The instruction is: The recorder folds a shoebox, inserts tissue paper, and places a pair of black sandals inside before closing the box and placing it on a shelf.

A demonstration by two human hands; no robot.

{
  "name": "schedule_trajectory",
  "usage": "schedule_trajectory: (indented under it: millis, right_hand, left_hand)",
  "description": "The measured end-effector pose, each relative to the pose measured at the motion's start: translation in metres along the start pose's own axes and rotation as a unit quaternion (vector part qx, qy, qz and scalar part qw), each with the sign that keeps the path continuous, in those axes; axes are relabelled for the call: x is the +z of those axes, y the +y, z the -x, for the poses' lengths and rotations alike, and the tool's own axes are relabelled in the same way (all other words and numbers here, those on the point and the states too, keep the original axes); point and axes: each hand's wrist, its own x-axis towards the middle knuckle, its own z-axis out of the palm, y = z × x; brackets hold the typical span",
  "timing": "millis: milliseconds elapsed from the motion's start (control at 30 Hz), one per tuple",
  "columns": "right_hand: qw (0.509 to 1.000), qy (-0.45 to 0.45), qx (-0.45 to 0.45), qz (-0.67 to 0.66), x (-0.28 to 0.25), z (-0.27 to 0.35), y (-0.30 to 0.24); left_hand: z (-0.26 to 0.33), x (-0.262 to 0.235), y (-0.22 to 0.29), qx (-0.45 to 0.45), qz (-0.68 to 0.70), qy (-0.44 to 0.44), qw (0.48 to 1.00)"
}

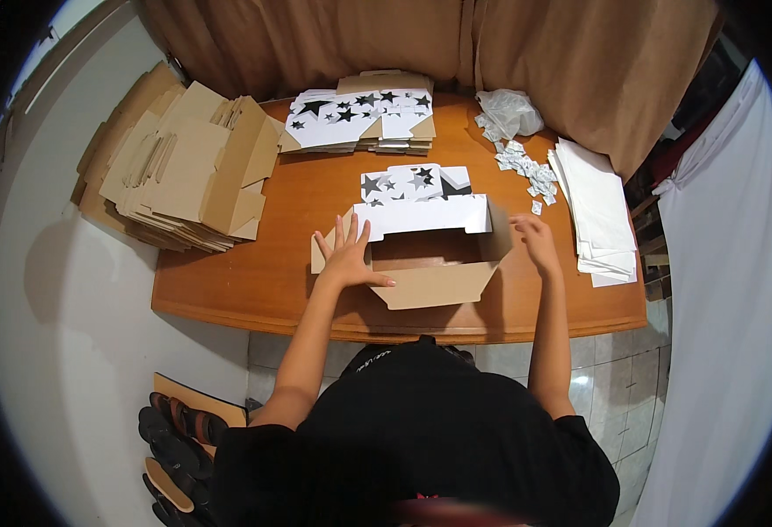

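Note:
A partly folded cardboard box [438,286] stands near the table's front edge, brown on its near flap and white on its far wall. Its open middle shows the tabletop through it. Behind the wall rises a white panel with black and grey stars [416,183], part of the same box. My left hand [347,261] is spread over the box's left side, fingers apart and thumb toward the near flap. Beside the right side panel [499,232] is my right hand [537,242], its fingers loosely bent and pointing at the panel. Whether they touch it is unclear.
Flattened brown cartons [171,162] are piled at the left. Star-printed card sheets [351,119] lie stacked at the back. A clear plastic bag [509,112], small white packets [531,171] and a pile of white sheets [592,211] occupy the right side. Footwear [179,443] sits below left.

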Motion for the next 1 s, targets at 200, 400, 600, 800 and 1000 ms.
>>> schedule_trajectory:
  millis: [200, 400, 600, 800, 1000]
  right_hand:
    - [0.941, 0.016, -0.206, 0.266, 0.053, -0.026, 0.027]
    - [0.922, 0.041, -0.200, 0.330, 0.083, -0.026, 0.031]
    - [0.872, 0.055, -0.166, 0.458, 0.094, -0.012, 0.014]
    - [0.870, 0.047, -0.160, 0.463, 0.097, -0.010, 0.009]
    - [0.853, 0.050, -0.176, 0.489, 0.101, -0.014, -0.007]
  left_hand:
    - [-0.001, -0.006, 0.008, 0.052, 0.050, -0.001, 0.997]
    - [-0.003, 0.004, 0.004, 0.045, 0.054, -0.006, 0.998]
    - [-0.002, 0.008, 0.003, 0.047, 0.066, 0.007, 0.997]
    - [0.000, -0.007, 0.003, 0.034, 0.080, 0.008, 0.996]
    - [0.020, -0.024, -0.005, -0.124, 0.118, 0.219, 0.961]
